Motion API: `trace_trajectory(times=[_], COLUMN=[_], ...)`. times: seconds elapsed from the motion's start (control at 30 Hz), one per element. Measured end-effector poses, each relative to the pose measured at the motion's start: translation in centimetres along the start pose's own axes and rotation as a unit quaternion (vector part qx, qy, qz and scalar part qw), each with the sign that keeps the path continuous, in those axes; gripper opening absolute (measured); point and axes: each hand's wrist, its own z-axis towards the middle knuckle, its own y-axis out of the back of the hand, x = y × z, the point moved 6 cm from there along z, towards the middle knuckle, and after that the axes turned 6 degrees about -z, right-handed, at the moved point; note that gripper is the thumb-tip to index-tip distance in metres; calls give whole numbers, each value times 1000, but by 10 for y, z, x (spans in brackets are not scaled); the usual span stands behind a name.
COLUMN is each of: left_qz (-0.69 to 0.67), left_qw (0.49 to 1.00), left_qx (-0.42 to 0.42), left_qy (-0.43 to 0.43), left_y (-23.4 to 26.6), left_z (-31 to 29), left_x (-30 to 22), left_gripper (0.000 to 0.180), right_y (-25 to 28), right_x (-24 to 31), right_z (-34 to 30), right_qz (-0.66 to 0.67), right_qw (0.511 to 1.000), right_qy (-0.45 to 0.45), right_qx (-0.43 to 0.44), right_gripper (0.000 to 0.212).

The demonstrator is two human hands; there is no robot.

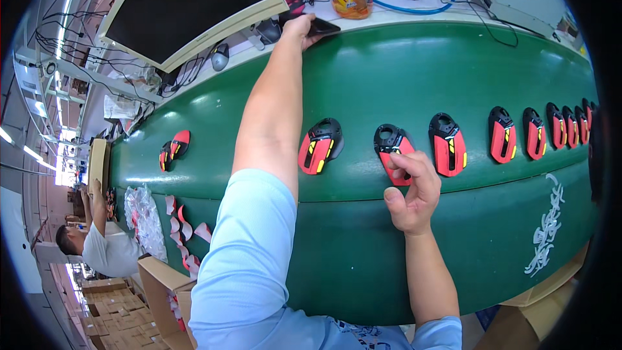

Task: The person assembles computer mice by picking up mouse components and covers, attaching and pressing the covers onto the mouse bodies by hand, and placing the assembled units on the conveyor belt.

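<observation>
Lying at about 11 o'clock from the right grip (418, 191), the shell (390, 145) sits on the green worktop (402, 71), its near end partly hidden by the curled fingers. Its long axis runs from just short of 12 o'clock to just short of 6, so the round, black end points away from the person. The right grip is by far the nearer one; whether its fingers touch the shell cannot be told. That grip is half curled, thumb spread from forefinger with a gap between, and nothing is seen pinched there.

The left grip (299, 30) is at the far edge of the worktop, about 11 o'clock from the shell and well apart from it. It is closed around one end of a black slab (326, 26), which lies roughly from 9 to 3 o'clock, its free end toward 3.

The shell is black at the far end, around a round opening, and red toward the person, with yellow marks between. A like one (321, 146) lies at 9 o'clock from it, leaning from 1 to 7; another (448, 146) lies just beside it at 3, first of a row stretching that way. White strips (545, 230) lie at 4 o'clock.
</observation>
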Motion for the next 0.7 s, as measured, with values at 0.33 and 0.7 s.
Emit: trace_trajectory(times=[0.33, 0.7], left_qz=[295, 466], left_qw=[935, 820], left_qx=[-65, -39], left_qy=[-188, -331], left_y=[30, 133], left_z=[-113, -329], left_x=[-40, 72], left_gripper=[81, 74], right_y=[2, 9], right_x=[-2, 58], right_z=[5, -24], right_qz=[21, 80], right_qw=[998, 993], right_qy=[-20, -85], right_qx=[58, -24], right_gripper=[40, 13])
